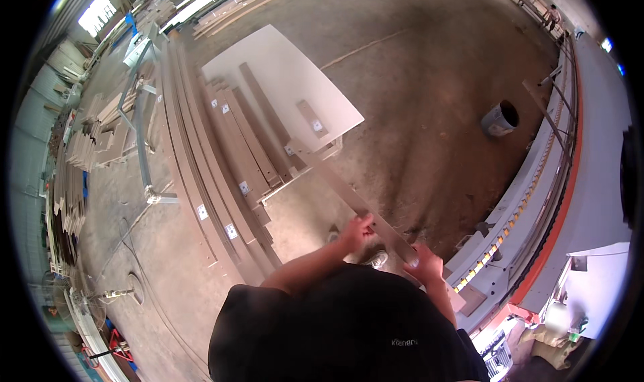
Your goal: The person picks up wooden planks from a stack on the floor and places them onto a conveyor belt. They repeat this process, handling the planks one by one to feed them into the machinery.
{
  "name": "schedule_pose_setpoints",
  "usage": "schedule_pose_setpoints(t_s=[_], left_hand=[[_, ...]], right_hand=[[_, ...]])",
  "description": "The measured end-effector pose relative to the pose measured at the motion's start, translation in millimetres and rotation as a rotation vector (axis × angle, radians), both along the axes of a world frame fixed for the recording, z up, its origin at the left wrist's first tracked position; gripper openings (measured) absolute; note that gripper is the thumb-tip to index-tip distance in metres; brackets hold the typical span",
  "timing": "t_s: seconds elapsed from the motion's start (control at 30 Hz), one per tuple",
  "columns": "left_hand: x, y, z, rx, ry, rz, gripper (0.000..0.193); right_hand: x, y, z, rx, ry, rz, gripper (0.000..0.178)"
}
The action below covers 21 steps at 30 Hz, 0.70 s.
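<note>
In the lower centre of the frame, a long brown panel strip [349,193] extends diagonally from the middle of the view down toward the right. The left hand [357,234] is curled against the strip partway along its length, with its fingers closed over it. The right hand [425,265] is closed around the near end, below and to the right of the left hand. The far end of the strip overlaps the lower edge of a white board [295,63] in the view; contact between the two cannot be determined.

The white board is at upper centre. A short brown strip [307,112] with a square white label lies on its right portion, and a longer brown strip [258,93] lies to the left of that piece. Further brown panels [231,137] lie side by side at the board's left portion. Left of these, a stack of long panels [191,160] runs from upper left to lower centre; several panels bear square labels. A tubular metal frame [142,157] stands beside the stack.

At right, an open cylindrical bucket [495,123] stands on the concrete floor [416,66]. A long grey machine [607,107] with an orange edge band [578,107] curves along the right rim of the frame. Another person [553,17] is visible at upper right, near the machine's far end.
</note>
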<state>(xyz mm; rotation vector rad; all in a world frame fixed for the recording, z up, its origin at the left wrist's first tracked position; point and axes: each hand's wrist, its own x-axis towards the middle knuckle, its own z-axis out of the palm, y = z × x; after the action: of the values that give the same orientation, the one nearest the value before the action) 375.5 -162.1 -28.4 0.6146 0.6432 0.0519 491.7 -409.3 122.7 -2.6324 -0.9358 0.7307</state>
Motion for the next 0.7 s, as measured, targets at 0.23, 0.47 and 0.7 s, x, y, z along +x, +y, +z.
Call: schedule_pose_setpoints(t_s=[0.23, 0.47, 0.7], left_hand=[[-3.4, 108.7, -57.9, 0.104, 0.151, 0.335, 0.027], [-26.8, 97.7, -43.7, -0.029, 0.068, 0.309, 0.027], [-73.5, 19.1, -16.0, -0.196, 0.205, 0.224, 0.029]], right_hand=[[12.5, -64.3, 50.2, -0.023, -0.076, 0.052, 0.061], [-3.4, 44.0, 23.8, -0.045, 0.006, 0.264, 0.066], [-22.9, 128.4, -41.2, 0.174, 0.036, 0.511, 0.071]])
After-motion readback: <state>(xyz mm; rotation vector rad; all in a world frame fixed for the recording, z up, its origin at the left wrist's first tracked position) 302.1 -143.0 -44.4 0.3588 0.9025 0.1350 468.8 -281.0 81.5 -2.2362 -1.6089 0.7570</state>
